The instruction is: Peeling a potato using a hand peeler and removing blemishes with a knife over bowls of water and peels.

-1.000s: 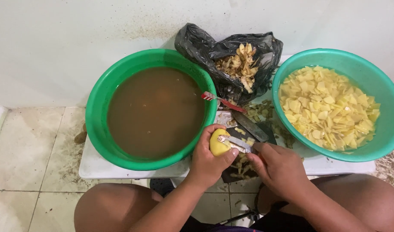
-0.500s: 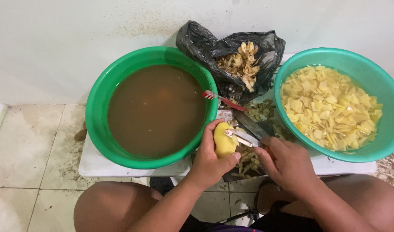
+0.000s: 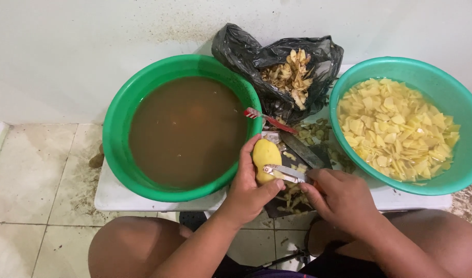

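Observation:
My left hand (image 3: 248,193) grips a yellow peeled potato (image 3: 265,154) over the front of a low white table (image 3: 112,198). In my right hand (image 3: 341,198) is a metal peeler (image 3: 285,173), its blade lying against the lower side of the potato. Below the potato, peel scraps (image 3: 292,198) lie on a dark board.
A green basin of murky brown water (image 3: 187,128) stands at the left. A teal basin of cut potato slices in water (image 3: 398,126) is at the right. Between them are a black bag of peelings (image 3: 290,77), a red-handled tool (image 3: 266,120) and a knife (image 3: 300,149). My bare knees sit below the table.
My left hand turned the potato more upright and lifted it slightly. The peeler slid down from the potato's upper part to its lower side.

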